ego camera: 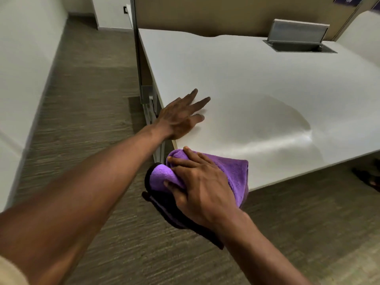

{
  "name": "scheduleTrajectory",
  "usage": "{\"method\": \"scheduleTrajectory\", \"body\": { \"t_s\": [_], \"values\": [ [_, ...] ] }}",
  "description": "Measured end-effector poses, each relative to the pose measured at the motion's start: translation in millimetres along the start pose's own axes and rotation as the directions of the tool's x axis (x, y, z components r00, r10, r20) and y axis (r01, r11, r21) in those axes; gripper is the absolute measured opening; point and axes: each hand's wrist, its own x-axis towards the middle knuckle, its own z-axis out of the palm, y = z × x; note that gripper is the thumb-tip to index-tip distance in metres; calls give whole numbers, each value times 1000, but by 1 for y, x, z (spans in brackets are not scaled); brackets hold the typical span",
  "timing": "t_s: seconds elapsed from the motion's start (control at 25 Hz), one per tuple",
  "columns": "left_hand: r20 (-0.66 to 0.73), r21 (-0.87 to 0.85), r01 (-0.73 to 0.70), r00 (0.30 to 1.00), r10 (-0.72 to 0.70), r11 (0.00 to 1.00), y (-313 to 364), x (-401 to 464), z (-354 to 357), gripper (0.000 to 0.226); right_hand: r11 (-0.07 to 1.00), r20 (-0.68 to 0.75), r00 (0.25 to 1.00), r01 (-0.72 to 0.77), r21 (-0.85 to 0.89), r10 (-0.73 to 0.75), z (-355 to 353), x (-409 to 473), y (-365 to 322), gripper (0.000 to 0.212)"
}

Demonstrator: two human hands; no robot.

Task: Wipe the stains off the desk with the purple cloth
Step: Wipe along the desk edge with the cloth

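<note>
Head cam, looking down at the near left corner of the desk.

Left hand: flat on the desk just inside its left edge, fingers straight and spread, palm down, holding nothing. I can't tell how hard it presses.

Right hand: on top of the cloth, fingers curled over the bunched left end, thumb tucked under the fold. It grips the cloth.

Cloth: purple, folded and bunched, sitting on the desk's near left corner. Right part lies on the desk top at the front edge; left part and a dark border overhang the corner and droop toward the floor.

Desk top is white. Glossy streak right of the cloth, near the front edge, looks like glare or a damp patch; I can't tell which. I can't make out any distinct stains.

Far right of the desk: cable hatch with its grey lid tilted up. Beige partition runs behind the desk. Frame is slightly motion-blurred.
</note>
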Motion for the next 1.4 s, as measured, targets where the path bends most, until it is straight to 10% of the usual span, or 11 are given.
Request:
{"method": "scheduleTrajectory", "body": {
  "t_s": [0.2, 0.92, 1.2, 1.4],
  "values": [
    [36, 208, -73, 997, 67, 975, 7, -11, -3, 56, 991, 75, 992, 106, -85, -100, -7, -20, -5, 47],
    [-71, 68, -23, 997, 27, 997, 6, -14, -1, 56, 991, 30, 991, 129, 36, -130, -16, -53, -5, 46],
    [-89, 61, -17, 996, 23, 998, 5, -12, 1, 58, 826, -231, 849, -340, 450, 475, -40, -77, 67, 51],
    [-80, 77, -5, 997, 11, 997, 4, -10, 3, 60, 749, -373, 773, -191, 634, 513, -39, -53, 73, 36]
  ]
}}
